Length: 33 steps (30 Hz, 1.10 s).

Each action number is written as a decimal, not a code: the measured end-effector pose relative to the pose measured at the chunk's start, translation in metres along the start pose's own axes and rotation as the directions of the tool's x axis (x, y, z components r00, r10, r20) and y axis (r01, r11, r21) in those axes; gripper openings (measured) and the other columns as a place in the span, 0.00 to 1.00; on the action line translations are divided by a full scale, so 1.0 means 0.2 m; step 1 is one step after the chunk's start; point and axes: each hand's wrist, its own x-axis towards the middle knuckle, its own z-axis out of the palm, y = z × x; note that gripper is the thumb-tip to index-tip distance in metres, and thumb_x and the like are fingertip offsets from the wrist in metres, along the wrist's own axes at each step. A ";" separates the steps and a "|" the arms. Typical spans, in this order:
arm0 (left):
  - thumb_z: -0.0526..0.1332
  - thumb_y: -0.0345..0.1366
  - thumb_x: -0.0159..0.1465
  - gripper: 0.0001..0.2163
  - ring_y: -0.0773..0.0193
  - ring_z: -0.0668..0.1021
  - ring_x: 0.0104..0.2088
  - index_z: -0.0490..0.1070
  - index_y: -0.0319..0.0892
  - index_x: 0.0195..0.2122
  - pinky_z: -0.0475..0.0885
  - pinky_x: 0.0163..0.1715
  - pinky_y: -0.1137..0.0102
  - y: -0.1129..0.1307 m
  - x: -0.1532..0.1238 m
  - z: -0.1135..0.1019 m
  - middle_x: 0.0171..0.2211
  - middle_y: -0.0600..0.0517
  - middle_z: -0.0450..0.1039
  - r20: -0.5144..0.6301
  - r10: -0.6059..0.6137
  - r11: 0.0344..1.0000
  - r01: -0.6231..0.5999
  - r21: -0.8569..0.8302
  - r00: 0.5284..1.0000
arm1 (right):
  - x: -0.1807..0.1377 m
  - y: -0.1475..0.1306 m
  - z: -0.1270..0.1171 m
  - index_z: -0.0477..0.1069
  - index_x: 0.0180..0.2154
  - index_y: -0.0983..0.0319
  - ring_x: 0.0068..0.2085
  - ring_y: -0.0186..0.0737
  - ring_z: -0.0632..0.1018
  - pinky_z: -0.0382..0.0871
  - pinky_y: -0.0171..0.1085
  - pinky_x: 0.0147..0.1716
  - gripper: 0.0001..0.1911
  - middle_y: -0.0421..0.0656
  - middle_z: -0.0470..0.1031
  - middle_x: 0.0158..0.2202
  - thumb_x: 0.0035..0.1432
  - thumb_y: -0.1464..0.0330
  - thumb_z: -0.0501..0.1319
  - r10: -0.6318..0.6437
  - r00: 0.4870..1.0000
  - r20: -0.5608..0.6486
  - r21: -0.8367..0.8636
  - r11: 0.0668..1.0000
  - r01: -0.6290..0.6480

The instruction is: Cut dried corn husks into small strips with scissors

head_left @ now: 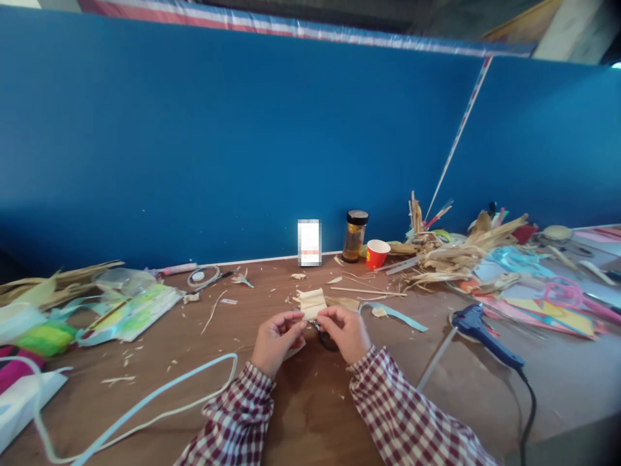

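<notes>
A pale, ridged strip that looks like dried corn husk (313, 304) is stretched between my two hands above the table. My left hand (277, 338) pinches its lower left edge between thumb and forefinger. At the lower right edge, my right hand (347, 331) pinches it the same way. Beneath the fingers lies a dark looped handle (328, 341), perhaps of scissors; the rest of it is mostly hidden. A light blue strip (395, 312) curves across the table just right of my right hand, with a flat husk piece (342, 302) beside the held one.
On the right lies a blue glue gun (490, 333) with a black cord. A dark-lidded jar (356, 236) and red paper cup (377, 254) stand by the blue partition (218, 142). Dried husks (453, 255) are heaped right. A pale cable (165, 388) loops at left; scraps litter the brown table (194, 353).
</notes>
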 end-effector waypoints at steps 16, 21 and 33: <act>0.71 0.39 0.39 0.16 0.68 0.77 0.24 0.75 0.35 0.28 0.74 0.27 0.75 -0.02 0.00 0.03 0.22 0.49 0.76 -0.065 -0.139 0.982 0.130 -0.137 0.988 | 0.02 0.03 0.02 0.72 0.30 0.64 0.18 0.27 0.66 0.60 0.29 0.17 0.12 0.38 0.72 0.21 0.47 0.61 0.62 0.183 0.980 0.076 0.180 0.964 -0.194; 0.72 0.38 0.38 0.16 0.67 0.77 0.25 0.75 0.35 0.27 0.74 0.27 0.75 -0.02 0.00 0.03 0.24 0.48 0.76 -0.129 -0.172 0.980 0.156 -0.123 0.977 | 0.02 0.03 0.03 0.70 0.29 0.64 0.19 0.30 0.71 0.63 0.30 0.18 0.15 0.39 0.73 0.21 0.42 0.60 0.65 0.249 0.966 0.074 0.250 0.933 -0.260; 0.71 0.36 0.39 0.14 0.68 0.76 0.22 0.74 0.34 0.24 0.73 0.25 0.77 -0.03 -0.01 0.04 0.21 0.49 0.75 -0.180 -0.139 0.983 0.114 -0.144 0.974 | 0.01 0.02 0.05 0.69 0.28 0.65 0.24 0.34 0.75 0.68 0.32 0.23 0.15 0.40 0.74 0.20 0.41 0.61 0.66 0.249 0.968 0.022 0.288 0.926 -0.245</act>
